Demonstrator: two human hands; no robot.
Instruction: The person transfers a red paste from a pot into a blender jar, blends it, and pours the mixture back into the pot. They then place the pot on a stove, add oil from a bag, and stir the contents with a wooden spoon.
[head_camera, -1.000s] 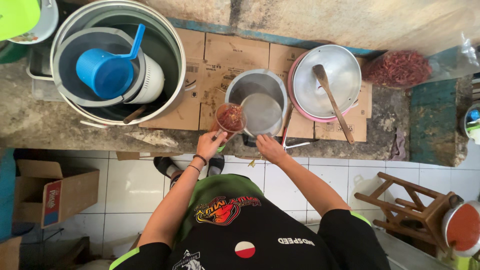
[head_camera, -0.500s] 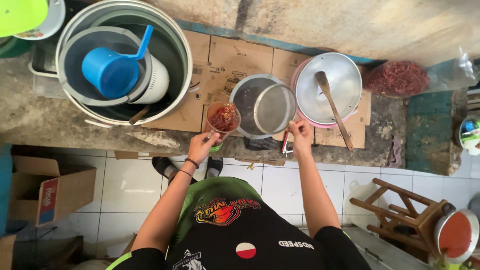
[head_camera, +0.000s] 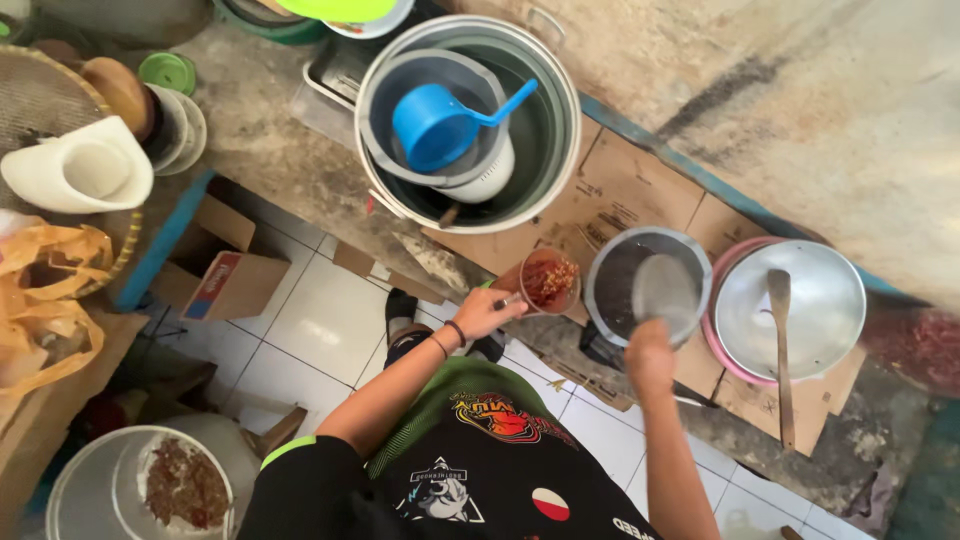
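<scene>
Red chili fills the cup (head_camera: 548, 281) gripped by the left hand (head_camera: 487, 312) over the counter (head_camera: 300, 170); light, spillable, best held by its wall. Right hand (head_camera: 648, 357) grips the pot lid (head_camera: 665, 296)

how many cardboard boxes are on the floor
1 that shows clearly: an open cardboard box on the white floor tiles, left of the person's left hand and below the big metal pot. Others may be hidden under the counter.
</scene>
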